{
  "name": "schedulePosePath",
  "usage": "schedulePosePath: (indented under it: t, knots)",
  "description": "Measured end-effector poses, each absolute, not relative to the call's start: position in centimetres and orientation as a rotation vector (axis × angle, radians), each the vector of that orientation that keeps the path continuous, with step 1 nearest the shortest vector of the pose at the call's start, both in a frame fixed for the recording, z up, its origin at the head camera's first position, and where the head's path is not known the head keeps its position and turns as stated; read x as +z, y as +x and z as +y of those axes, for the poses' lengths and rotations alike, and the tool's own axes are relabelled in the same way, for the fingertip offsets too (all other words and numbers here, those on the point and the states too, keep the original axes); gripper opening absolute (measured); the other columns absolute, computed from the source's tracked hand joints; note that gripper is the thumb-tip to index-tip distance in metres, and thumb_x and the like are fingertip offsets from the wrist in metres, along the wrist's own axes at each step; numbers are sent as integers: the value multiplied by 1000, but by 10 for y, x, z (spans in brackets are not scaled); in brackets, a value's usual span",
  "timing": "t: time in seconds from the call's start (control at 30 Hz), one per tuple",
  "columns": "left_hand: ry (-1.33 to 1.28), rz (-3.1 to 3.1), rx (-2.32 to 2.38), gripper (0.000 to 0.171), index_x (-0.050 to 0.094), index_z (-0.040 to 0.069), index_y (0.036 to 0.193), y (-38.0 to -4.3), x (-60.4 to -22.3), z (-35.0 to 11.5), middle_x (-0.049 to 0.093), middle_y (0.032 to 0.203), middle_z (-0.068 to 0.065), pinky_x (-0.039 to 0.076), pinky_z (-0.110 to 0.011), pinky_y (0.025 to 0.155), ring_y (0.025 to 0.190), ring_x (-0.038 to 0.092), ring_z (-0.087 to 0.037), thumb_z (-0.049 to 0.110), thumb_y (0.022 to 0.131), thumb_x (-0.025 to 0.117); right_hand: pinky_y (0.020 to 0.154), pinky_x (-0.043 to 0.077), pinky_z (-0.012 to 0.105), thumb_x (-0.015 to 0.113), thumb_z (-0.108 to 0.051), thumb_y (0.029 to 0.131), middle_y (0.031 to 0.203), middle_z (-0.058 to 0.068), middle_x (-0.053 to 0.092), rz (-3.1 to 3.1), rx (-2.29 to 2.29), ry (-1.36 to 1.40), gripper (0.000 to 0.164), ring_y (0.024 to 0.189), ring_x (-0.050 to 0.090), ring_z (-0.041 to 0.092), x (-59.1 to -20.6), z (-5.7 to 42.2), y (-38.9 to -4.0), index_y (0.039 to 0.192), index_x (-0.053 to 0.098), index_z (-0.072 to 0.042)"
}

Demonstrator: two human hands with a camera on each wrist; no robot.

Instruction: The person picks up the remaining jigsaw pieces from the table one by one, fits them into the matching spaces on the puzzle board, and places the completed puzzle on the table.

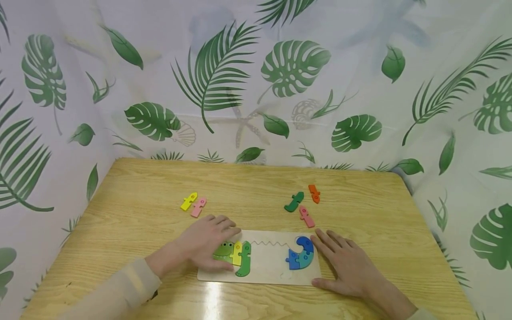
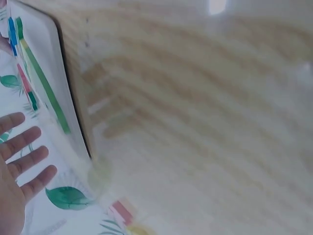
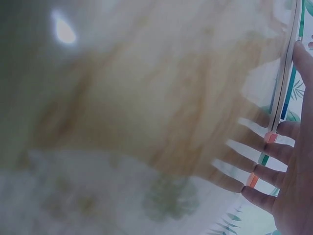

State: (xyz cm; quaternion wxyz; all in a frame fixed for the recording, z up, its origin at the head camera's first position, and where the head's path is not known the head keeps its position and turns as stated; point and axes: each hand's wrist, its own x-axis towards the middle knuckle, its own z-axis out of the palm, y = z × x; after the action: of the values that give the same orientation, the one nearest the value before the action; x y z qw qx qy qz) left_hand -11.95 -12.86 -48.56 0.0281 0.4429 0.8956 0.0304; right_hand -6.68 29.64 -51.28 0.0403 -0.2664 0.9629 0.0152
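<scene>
Flanking the puzzle board (image 1: 268, 262), piece markings (image 1: 306, 257) illegible: left hand (image 1: 211, 241), right hand (image 1: 347, 265)

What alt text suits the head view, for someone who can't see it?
A person's left hand lies over the left end of a partly filled puzzle board, their right hand at its right edge. On the board sit green and yellow pieces at left, blue pieces at right; five loose pieces lie beyond it on a wooden table.
</scene>
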Motion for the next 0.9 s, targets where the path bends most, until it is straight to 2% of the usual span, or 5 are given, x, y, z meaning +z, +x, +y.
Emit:
schedulePosePath:
  t: [0.47, 0.9]
  knots:
    - [1381, 2821, 94, 92, 55, 13, 151, -134, -481, -152, 63, 147, -8, 47, -51, 117, 138, 59, -29, 79, 87, 62, 113, 47, 65, 49, -92, 85, 171, 7, 40, 2940, 46, -808, 106, 152, 46, 41, -511, 296, -66, 163, 41, -20]
    - [1283, 2851, 123, 97, 50, 10, 155, -145, -478, -174, 58, 152, -12, 41, -55, 123, 145, 52, -36, 78, 87, 64, 113, 47, 64, 49, -91, 85, 171, 7, 40, 2939, 51, -816, 107, 151, 46, 41, -511, 296, -66, 163, 41, -19]
